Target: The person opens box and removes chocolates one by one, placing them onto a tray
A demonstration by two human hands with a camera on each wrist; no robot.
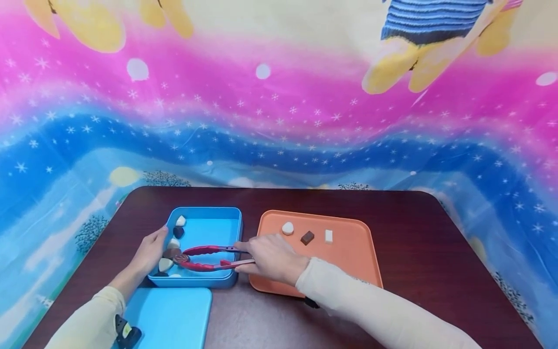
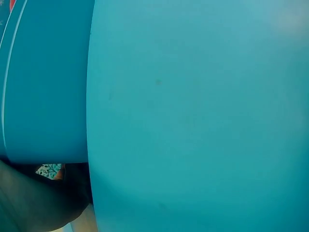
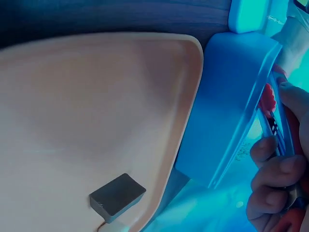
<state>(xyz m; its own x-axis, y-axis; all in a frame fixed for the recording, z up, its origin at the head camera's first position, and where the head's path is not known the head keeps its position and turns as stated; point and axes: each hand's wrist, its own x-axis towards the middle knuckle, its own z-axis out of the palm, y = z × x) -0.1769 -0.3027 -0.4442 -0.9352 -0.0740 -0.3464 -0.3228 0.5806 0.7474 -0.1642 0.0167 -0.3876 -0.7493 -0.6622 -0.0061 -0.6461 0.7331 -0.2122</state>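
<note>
Right grip (image 1: 275,258) holds red tongs (image 1: 202,250), long axis left–right; brown ribbed piece (image 1: 181,259) sits at their left tips, inside blue box (image 1: 213,231); left grip (image 1: 149,251), nearer it, touches box's left wall, finger curl unclear.

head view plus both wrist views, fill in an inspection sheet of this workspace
Surface: dark brown table.
Job's things: blue box, several pieces along its left side; orange tray holding a white rounded piece, a brown block and a white block; red tongs.
Clutter: blue lid in front of the box.
Left hand: touches the box's left side.
Right hand: holds the tongs, tips at a brown piece.
Cables: nothing clearly seen.
Surroundings: printed cloth behind the table.
</note>
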